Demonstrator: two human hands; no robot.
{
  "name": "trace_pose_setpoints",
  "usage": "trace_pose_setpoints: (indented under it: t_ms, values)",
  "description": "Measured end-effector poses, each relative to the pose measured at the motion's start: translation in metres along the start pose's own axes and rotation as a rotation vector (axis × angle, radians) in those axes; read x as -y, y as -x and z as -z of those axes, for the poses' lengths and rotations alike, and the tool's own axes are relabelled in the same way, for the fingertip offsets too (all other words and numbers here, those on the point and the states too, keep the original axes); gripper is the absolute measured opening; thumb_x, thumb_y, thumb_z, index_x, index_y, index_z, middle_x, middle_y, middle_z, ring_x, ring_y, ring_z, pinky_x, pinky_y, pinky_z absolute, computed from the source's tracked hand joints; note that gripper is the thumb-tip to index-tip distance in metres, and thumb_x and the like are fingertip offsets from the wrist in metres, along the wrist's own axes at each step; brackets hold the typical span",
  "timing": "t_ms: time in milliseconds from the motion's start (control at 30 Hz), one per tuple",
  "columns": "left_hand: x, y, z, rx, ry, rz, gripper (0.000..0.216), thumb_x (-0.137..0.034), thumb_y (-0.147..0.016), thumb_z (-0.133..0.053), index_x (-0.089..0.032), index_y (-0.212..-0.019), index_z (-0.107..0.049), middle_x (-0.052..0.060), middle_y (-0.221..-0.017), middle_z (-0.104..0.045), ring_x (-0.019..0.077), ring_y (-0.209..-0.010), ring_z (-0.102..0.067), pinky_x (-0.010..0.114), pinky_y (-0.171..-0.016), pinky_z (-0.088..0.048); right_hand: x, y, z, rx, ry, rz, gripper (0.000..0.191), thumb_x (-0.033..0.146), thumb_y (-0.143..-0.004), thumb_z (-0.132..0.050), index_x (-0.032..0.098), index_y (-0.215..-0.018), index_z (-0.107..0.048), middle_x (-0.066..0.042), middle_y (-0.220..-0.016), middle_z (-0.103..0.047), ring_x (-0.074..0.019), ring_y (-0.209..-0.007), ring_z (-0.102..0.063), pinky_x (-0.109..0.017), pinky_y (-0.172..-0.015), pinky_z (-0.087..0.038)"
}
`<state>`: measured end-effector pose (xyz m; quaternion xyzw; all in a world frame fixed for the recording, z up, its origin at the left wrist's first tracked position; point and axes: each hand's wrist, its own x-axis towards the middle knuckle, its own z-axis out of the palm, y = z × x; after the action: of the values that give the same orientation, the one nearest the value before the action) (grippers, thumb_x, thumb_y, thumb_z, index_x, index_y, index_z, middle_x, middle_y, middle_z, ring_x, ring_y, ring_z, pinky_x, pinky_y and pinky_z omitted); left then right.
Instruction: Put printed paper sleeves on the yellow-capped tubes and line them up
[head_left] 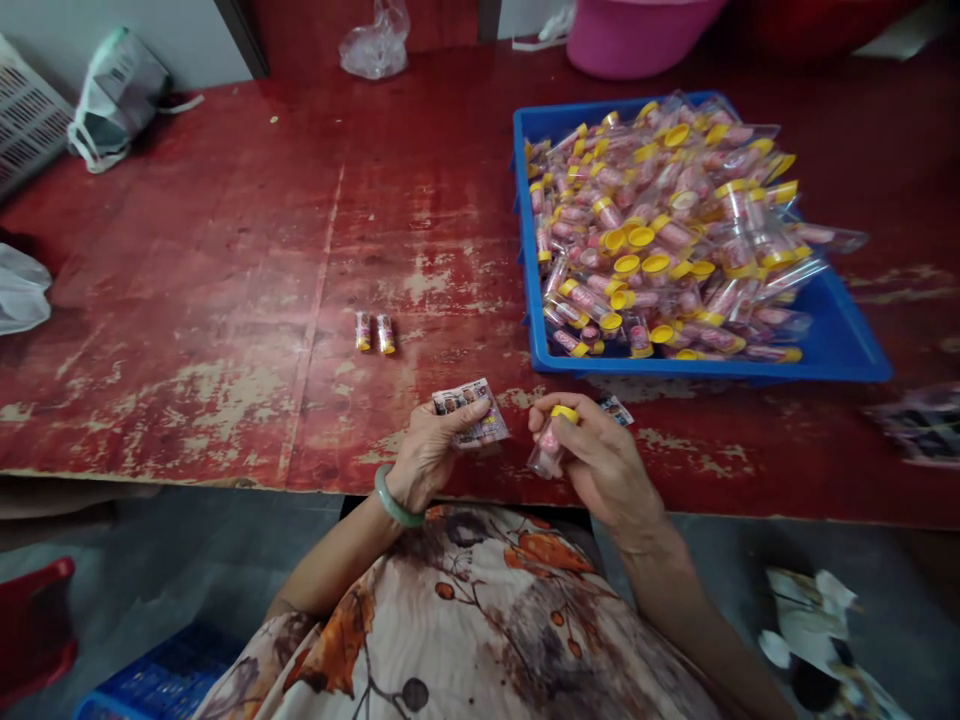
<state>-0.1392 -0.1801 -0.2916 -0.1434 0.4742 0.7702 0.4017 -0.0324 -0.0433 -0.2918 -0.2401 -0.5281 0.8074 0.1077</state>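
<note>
My left hand (429, 452), with a green bangle at the wrist, pinches a small stack of printed cards (471, 412) at the near table edge. My right hand (600, 460) is closed round a clear tube with a yellow cap (553, 442), held just right of the cards. A printed card (616, 408) lies on the table behind my right hand. Two small yellow-ended tubes (374, 332) lie side by side on the red table (225, 300), beyond my left hand.
A blue tray (847, 345) heaped with several yellow-capped clear tubes sits at the right. Plastic bags (112, 95) and a white basket (26, 115) lie at the far left, a pink tub (637, 35) at the back. Blue crate (161, 680) and red object (34, 625) sit on the floor.
</note>
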Motion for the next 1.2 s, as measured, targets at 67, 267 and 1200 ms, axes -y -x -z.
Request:
trace_pose_setpoints:
  t_ms: [67,267,1200]
  values:
    - [0.0,0.001,0.001,0.0,0.015,-0.016,0.038,-0.024,-0.051,-0.091,-0.011,-0.08,-0.07,0.002,-0.07,-0.07,0.0153,-0.06,-0.066,0.03,-0.06,-0.058,0.003,0.007,0.004,0.033,0.011,0.029,0.033,0.042,-0.074,-0.076,0.022,-0.097,-0.065,-0.003,-0.087,-0.06,-0.0129,-0.066,-0.054,-0.023,-0.051,-0.046]
    - [0.0,0.007,-0.003,0.002,0.05,-0.071,0.038,-0.028,-0.051,-0.091,-0.012,-0.075,-0.066,-0.001,-0.065,-0.065,0.0115,-0.055,-0.061,0.025,-0.054,-0.054,-0.005,0.023,0.006,-0.02,0.105,0.194,0.032,0.04,-0.07,-0.081,0.024,-0.092,-0.066,-0.002,-0.088,-0.061,-0.0186,-0.075,-0.062,-0.031,-0.066,-0.052]
    - [0.01,0.013,-0.011,-0.022,0.223,-0.076,0.044,-0.033,-0.049,-0.092,-0.014,-0.069,-0.059,-0.005,-0.062,-0.059,0.0072,-0.054,-0.053,0.021,-0.055,-0.043,-0.037,0.023,-0.018,-0.287,0.478,0.856,0.027,0.019,-0.073,-0.079,0.02,-0.091,-0.059,-0.003,-0.092,-0.062,-0.0176,-0.083,-0.061,-0.032,-0.071,-0.052]
